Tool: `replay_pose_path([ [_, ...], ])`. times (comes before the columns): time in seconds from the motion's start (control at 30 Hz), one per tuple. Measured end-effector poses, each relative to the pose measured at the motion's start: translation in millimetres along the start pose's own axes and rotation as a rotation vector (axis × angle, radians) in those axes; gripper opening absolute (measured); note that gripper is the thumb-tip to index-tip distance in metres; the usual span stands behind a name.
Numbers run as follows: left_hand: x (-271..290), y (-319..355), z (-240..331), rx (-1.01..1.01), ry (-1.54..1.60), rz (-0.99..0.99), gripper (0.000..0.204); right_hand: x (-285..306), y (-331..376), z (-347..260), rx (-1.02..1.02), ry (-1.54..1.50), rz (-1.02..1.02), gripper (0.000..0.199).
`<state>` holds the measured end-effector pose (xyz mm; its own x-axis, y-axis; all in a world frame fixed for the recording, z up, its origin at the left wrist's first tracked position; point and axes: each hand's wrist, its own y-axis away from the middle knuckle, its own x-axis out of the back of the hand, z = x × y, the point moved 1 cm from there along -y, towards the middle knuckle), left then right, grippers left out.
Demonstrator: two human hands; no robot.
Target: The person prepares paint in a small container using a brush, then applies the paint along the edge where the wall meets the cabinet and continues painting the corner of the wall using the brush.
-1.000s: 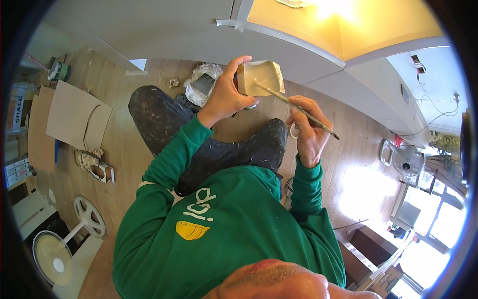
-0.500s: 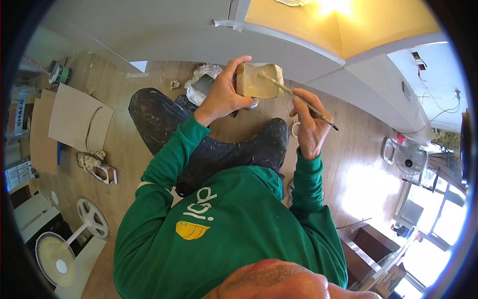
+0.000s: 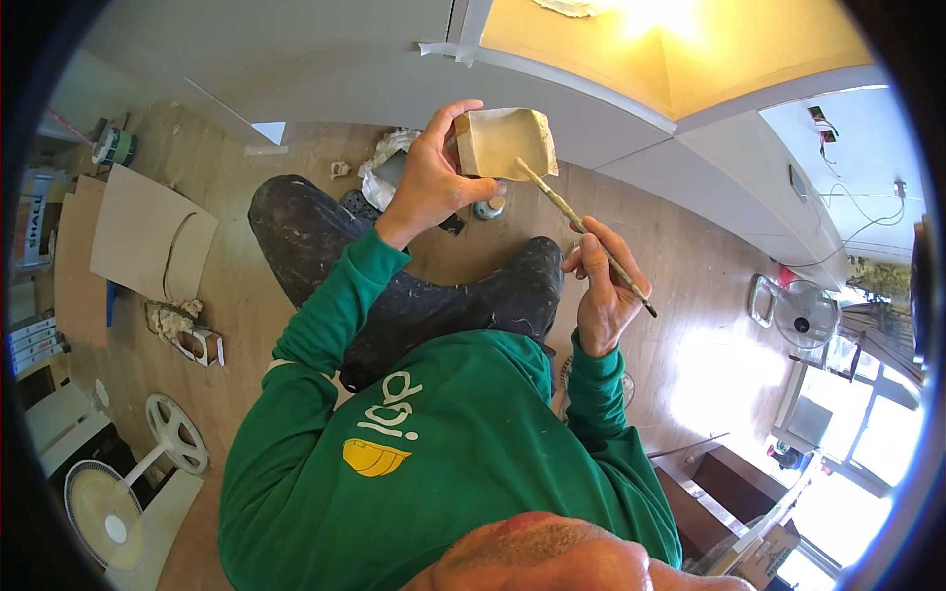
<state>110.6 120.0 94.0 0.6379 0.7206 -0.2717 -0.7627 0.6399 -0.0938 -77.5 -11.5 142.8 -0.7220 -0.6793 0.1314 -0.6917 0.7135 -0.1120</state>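
My left hand (image 3: 434, 185) grips the left side of a small, open box-shaped container (image 3: 498, 146) with cream-coloured insides and uneven, stained edges. What coats its inside looks like pale paint. Between the thumb and fingers of my right hand (image 3: 611, 295) is a thin paintbrush (image 3: 574, 217), its handle slanting down to the right. The brush's bristle end is at the container's near rim; whether it touches cannot be told. Both hands are raised above the floor, out in front of my dark, paint-flecked trousers (image 3: 424, 310).
A grey panel wall (image 3: 374, 69) runs ahead, with a lit yellow recess (image 3: 591, 49) above. On the wooden floor stand a small jar (image 3: 489, 208), crumpled plastic (image 3: 379, 187) and cardboard sheets (image 3: 148, 231). A white fan (image 3: 108, 517) lies at lower left; another fan (image 3: 806, 313) is at right.
The brush has come back from the container's middle to its near rim, as my right hand dropped toward me. My left hand and the container have shifted slightly up and left.
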Motion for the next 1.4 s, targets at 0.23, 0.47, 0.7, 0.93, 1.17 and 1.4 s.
replay_pose_path([
  [0.23, 1, 0, -3, -0.007, -0.006, 0.016, 0.088, 10, 6, -6, 0.032, 0.046, 0.003, 0.018],
  [0.47, 4, -1, -5, -0.012, 0.026, 0.02, 0.087, 11, 7, -14, 0.085, 0.065, 0.021, 0.019],
  [0.7, 4, -1, -3, -0.025, 0.026, 0.02, 0.087, -7, 5, -3, 0.157, 0.09, -0.081, 0.022],
  [0.93, 10, -1, -5, -0.021, 0.025, 0.033, 0.087, 6, 15, -9, 0.153, 0.09, -0.085, 0.023],
  [1.17, 5, -2, -4, -0.05, 0.021, 0.017, 0.086, -6, 4, -6, 0.193, 0.087, -0.125, 0.023],
  [1.4, 12, -8, -14, -0.092, 0.012, 0.058, 0.087, 15, 9, -9, 0.153, 0.027, -0.097, 0.021],
])
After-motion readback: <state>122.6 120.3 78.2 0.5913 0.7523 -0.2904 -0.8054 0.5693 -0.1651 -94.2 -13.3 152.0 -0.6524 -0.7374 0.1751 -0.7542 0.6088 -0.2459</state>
